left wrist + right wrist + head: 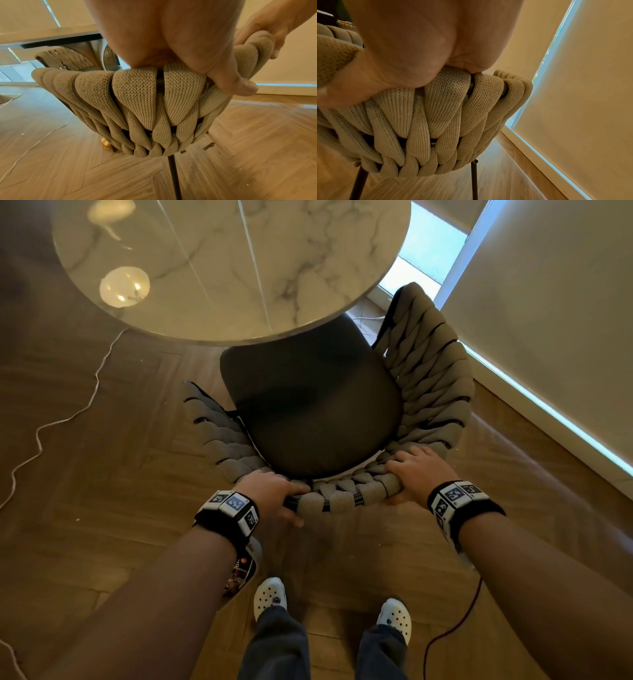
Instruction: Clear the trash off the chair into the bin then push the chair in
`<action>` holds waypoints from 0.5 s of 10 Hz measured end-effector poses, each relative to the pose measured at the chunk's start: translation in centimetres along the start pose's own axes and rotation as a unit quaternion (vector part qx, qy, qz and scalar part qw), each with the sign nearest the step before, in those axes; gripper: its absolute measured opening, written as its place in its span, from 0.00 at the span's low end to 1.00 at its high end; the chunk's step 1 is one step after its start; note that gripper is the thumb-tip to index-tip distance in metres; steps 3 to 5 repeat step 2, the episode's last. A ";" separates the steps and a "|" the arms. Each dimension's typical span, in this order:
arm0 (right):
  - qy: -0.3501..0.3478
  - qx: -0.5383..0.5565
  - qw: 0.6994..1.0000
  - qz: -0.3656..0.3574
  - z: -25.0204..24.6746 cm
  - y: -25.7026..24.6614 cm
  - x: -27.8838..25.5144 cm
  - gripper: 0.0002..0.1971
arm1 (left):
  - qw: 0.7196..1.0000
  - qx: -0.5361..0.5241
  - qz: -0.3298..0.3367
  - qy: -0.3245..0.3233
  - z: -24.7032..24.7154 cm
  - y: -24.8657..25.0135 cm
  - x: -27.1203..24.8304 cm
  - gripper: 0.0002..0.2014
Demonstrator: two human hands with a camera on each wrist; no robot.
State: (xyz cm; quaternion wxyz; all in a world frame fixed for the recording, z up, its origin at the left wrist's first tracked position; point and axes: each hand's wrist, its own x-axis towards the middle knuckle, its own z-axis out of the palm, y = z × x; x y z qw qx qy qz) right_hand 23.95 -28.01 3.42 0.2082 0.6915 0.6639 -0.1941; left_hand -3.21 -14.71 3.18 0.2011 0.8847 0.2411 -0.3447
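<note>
Wood floor lies under the chair, half beneath the round surface. Left hand and right hand grip its back. Seat looks bare; next, push straight in.

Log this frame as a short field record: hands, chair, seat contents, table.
left hand: grips the chair's woven back rim
right hand: grips the same rim, further right
chair: front of seat under the table edge
seat: dark cushion, no trash visible
table: round, marble top
bin: not in view
</note>
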 end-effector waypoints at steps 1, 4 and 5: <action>0.064 0.036 0.996 0.049 0.7 -1.6 -1.8 0.31 | 0.986 -0.148 -0.031 0.071 0.1 -0.4 -2.0 0.34; 0.140 0.083 0.982 0.096 3.9 -5.5 -6.3 0.32 | 0.913 -0.348 -0.063 0.201 1.4 -0.8 -5.9 0.21; 0.140 0.083 0.982 0.096 3.9 -5.5 -6.3 0.32 | 0.913 -0.348 -0.063 0.201 1.4 -0.8 -5.9 0.21</action>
